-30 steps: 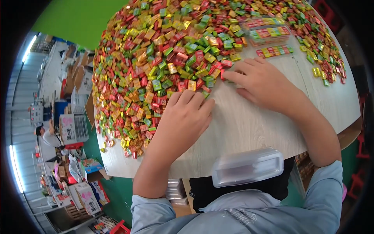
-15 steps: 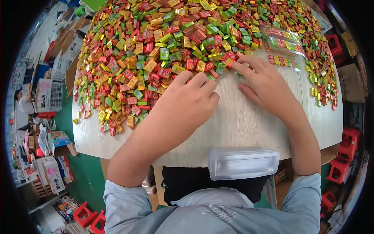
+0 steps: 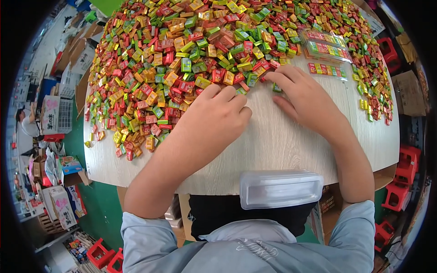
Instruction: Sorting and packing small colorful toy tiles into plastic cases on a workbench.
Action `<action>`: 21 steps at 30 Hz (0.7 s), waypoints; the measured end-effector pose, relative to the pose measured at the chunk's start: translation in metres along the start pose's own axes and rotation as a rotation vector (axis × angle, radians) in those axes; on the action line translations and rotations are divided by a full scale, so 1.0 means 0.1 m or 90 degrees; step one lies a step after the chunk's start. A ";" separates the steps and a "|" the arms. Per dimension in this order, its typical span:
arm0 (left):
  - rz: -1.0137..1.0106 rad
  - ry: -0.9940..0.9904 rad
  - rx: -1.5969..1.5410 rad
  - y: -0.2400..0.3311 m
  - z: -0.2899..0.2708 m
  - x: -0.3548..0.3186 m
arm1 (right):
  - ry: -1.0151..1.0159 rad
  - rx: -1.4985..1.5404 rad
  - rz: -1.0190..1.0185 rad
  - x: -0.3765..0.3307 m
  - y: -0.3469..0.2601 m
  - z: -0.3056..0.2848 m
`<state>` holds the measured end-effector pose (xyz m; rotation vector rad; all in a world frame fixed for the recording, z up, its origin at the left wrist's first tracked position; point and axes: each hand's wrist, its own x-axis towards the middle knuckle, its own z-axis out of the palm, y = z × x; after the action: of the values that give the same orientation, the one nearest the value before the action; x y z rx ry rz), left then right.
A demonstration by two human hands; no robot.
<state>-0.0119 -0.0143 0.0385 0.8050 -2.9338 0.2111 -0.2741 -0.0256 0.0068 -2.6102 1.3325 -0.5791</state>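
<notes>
A heap of small shiny packs [image 3: 182, 50] in red, orange, yellow and green covers the far side of the table [image 3: 282, 145]. At the heap's near edge my left hand [image 3: 214, 113] is curled closed, knuckles up. Its fingertips face away, so anything in them is hidden. My right hand [image 3: 307, 100] reaches to the same edge, thumb apart from the fingers. Its index fingertip is at a red pack [image 3: 262, 78], and a green pack [image 3: 276, 87] lies under its fingers. A clear plastic tray [image 3: 281, 190] rests at the table's front edge, with nothing visible inside.
Stacked clear trays [image 3: 327, 48] of packs in rows stand right of the heap, with another filled tray [image 3: 327, 70] in front. More packs [image 3: 375, 100] lie along the right edge. Red stools [image 3: 407, 164] stand at right. Boxes [image 3: 59, 113] and a person [image 3: 29, 123] are at left.
My left hand's fingers have curled in more. The right hand has shifted slightly left, and a green pack now shows beneath its fingers. The whole view has shifted a little.
</notes>
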 end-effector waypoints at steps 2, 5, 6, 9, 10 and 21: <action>-0.003 0.001 -0.001 0.00 0.00 0.00 | 0.000 0.003 -0.009 -0.01 0.01 -0.01; -0.008 -0.005 -0.010 0.02 0.00 0.00 | -0.070 0.001 -0.031 -0.03 0.06 -0.08; -0.006 -0.005 -0.011 0.02 0.00 0.01 | -0.070 0.000 -0.029 -0.04 0.08 -0.10; -0.015 -0.030 -0.017 0.03 -0.01 0.02 | -0.100 0.008 -0.013 -0.06 0.08 -0.13; -0.011 -0.020 -0.017 0.03 0.00 0.01 | -0.070 0.012 -0.011 -0.05 0.06 -0.12; -0.020 -0.054 -0.110 -0.01 -0.07 -0.05 | -0.005 0.015 0.003 0.05 0.04 0.04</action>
<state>-0.0065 -0.0119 0.0455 0.8516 -2.9622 -0.0804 -0.2728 -0.0321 0.0036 -2.5869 1.3210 -0.5792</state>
